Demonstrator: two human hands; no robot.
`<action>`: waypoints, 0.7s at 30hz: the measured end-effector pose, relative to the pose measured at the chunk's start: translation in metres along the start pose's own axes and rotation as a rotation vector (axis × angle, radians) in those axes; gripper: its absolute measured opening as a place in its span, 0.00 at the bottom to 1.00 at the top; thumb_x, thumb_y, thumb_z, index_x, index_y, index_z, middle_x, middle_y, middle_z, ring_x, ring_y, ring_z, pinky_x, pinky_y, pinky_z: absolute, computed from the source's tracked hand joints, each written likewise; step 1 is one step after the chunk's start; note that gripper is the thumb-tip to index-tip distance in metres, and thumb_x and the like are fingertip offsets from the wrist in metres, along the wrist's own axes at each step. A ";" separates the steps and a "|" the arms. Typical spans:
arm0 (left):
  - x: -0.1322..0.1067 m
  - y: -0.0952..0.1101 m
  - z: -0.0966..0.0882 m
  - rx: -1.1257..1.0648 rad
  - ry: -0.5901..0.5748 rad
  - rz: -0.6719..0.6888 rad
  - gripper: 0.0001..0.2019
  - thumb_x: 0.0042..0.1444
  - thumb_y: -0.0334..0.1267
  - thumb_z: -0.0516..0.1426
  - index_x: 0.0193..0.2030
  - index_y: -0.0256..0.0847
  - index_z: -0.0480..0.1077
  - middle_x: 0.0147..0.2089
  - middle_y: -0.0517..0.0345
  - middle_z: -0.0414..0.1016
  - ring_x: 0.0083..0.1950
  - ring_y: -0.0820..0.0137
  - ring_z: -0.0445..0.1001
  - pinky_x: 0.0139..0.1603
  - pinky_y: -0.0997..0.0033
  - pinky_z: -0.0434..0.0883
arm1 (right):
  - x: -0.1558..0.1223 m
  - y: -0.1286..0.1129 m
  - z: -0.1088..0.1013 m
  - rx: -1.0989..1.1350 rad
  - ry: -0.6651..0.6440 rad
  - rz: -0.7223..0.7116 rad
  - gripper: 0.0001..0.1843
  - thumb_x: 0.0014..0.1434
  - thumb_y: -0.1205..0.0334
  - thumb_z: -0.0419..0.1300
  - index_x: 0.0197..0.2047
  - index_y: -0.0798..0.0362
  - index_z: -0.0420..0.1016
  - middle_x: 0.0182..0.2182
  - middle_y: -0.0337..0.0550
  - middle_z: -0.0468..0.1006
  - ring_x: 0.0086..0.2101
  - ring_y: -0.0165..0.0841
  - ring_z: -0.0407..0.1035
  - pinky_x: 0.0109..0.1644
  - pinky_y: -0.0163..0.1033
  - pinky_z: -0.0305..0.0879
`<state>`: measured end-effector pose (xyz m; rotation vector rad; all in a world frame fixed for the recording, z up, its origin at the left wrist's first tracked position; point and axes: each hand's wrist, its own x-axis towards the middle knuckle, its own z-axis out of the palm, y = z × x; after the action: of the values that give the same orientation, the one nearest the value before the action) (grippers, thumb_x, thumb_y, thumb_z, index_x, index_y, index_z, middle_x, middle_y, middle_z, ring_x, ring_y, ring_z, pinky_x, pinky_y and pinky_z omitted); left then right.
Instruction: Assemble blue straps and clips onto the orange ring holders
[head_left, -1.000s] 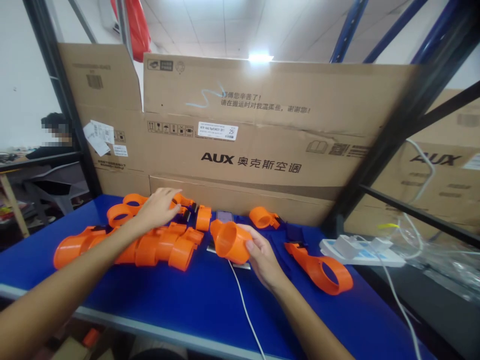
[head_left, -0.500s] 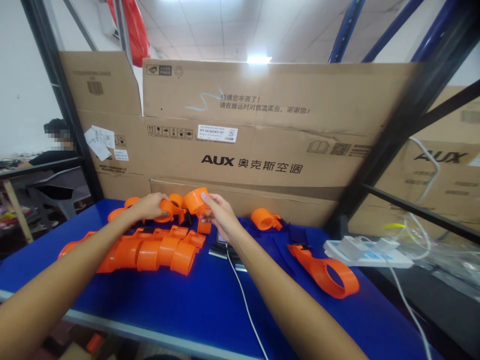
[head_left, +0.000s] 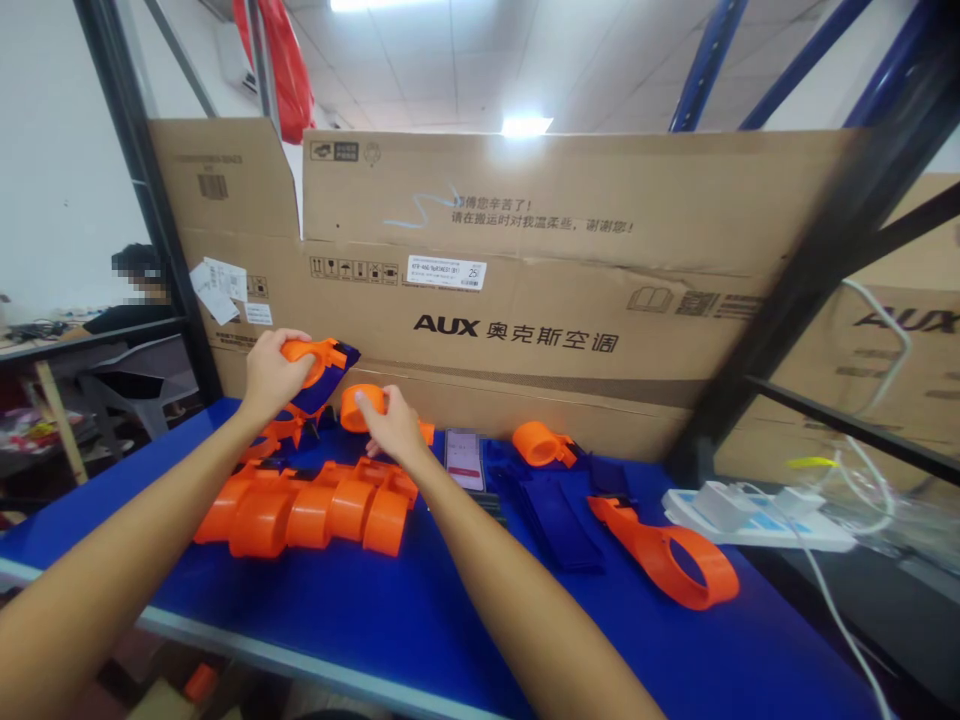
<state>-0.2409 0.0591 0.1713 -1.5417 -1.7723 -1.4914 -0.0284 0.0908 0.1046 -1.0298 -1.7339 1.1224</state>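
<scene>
My left hand [head_left: 276, 368] is closed on an orange plastic ring piece [head_left: 324, 353] with a dark blue strap hanging from it. It is raised above the back left of the table. Lower and to its right, my right hand [head_left: 397, 428] pinches an orange plastic ring [head_left: 361, 408] between thumb and fingers; whether that ring rests on anything is hidden. Below both hands, several orange ring pieces [head_left: 309, 515] lie in an overlapping row. More orange parts [head_left: 281, 430] sit behind the row, partly covered by my left forearm.
A phone [head_left: 465, 458] lies right of my right hand. Farther right are dark blue strips [head_left: 559, 525], an orange ring piece [head_left: 536, 443], a big orange loop [head_left: 709, 578] and a white power strip [head_left: 765, 520]. Cardboard [head_left: 525, 270] walls the table's back. A person sits far left.
My left hand has lifted an orange ring piece with its blue strap up from the group. My right hand has shifted slightly left and down with its ring. The phone now shows more.
</scene>
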 end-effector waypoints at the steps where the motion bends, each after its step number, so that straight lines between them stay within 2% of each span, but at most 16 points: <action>1: -0.001 0.004 -0.002 -0.018 0.016 -0.010 0.13 0.49 0.36 0.58 0.43 0.42 0.76 0.45 0.53 0.76 0.46 0.59 0.75 0.53 0.62 0.69 | 0.002 0.000 0.006 -0.052 0.007 0.027 0.39 0.55 0.31 0.62 0.55 0.54 0.66 0.21 0.32 0.75 0.13 0.28 0.67 0.23 0.36 0.68; 5: -0.008 0.022 -0.006 -0.059 0.035 0.009 0.11 0.49 0.36 0.59 0.41 0.43 0.76 0.44 0.55 0.75 0.46 0.61 0.75 0.53 0.63 0.69 | 0.011 -0.001 0.026 -0.077 0.017 0.097 0.43 0.52 0.32 0.65 0.54 0.61 0.64 0.26 0.33 0.77 0.11 0.22 0.62 0.23 0.34 0.67; 8: -0.015 0.038 -0.007 -0.071 0.007 0.049 0.11 0.49 0.36 0.59 0.41 0.43 0.77 0.43 0.55 0.74 0.45 0.61 0.74 0.54 0.63 0.69 | 0.017 -0.002 0.023 -0.011 0.017 0.109 0.35 0.59 0.38 0.62 0.53 0.61 0.65 0.30 0.36 0.77 0.12 0.22 0.64 0.23 0.33 0.67; 11: -0.024 0.054 -0.003 -0.138 -0.003 0.067 0.12 0.48 0.34 0.59 0.40 0.43 0.77 0.43 0.56 0.75 0.45 0.61 0.75 0.54 0.63 0.69 | 0.017 -0.003 -0.002 0.090 0.059 0.076 0.27 0.65 0.45 0.57 0.58 0.56 0.63 0.33 0.39 0.78 0.15 0.26 0.69 0.22 0.33 0.68; 14: -0.040 0.072 0.010 -0.289 -0.011 0.035 0.11 0.47 0.32 0.59 0.39 0.42 0.77 0.43 0.56 0.76 0.46 0.62 0.75 0.55 0.63 0.70 | 0.007 -0.002 -0.042 0.224 0.116 0.010 0.28 0.67 0.46 0.53 0.66 0.44 0.53 0.37 0.38 0.78 0.21 0.28 0.72 0.21 0.34 0.69; 16: -0.056 0.087 0.020 -0.425 -0.062 -0.017 0.11 0.46 0.30 0.59 0.38 0.43 0.77 0.43 0.57 0.78 0.47 0.61 0.75 0.55 0.61 0.69 | -0.005 0.002 -0.068 0.432 0.109 -0.040 0.31 0.63 0.43 0.58 0.64 0.42 0.56 0.32 0.36 0.76 0.21 0.31 0.72 0.20 0.35 0.69; 18: -0.074 0.104 0.029 -0.583 -0.151 -0.091 0.11 0.46 0.29 0.60 0.37 0.44 0.78 0.43 0.56 0.79 0.48 0.60 0.76 0.56 0.59 0.69 | -0.018 0.009 -0.089 0.461 0.116 -0.041 0.28 0.61 0.40 0.59 0.59 0.45 0.64 0.24 0.33 0.72 0.19 0.32 0.70 0.18 0.34 0.66; 21: -0.105 0.132 0.035 -0.892 -0.294 -0.248 0.12 0.44 0.29 0.65 0.37 0.45 0.80 0.45 0.52 0.80 0.52 0.56 0.75 0.60 0.56 0.67 | -0.037 0.024 -0.111 0.453 0.145 -0.007 0.25 0.61 0.38 0.58 0.52 0.47 0.71 0.23 0.35 0.73 0.18 0.32 0.68 0.16 0.35 0.65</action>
<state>-0.0773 0.0175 0.1358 -2.0648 -1.5474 -2.5106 0.0908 0.0944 0.1051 -0.7982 -1.2861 1.3232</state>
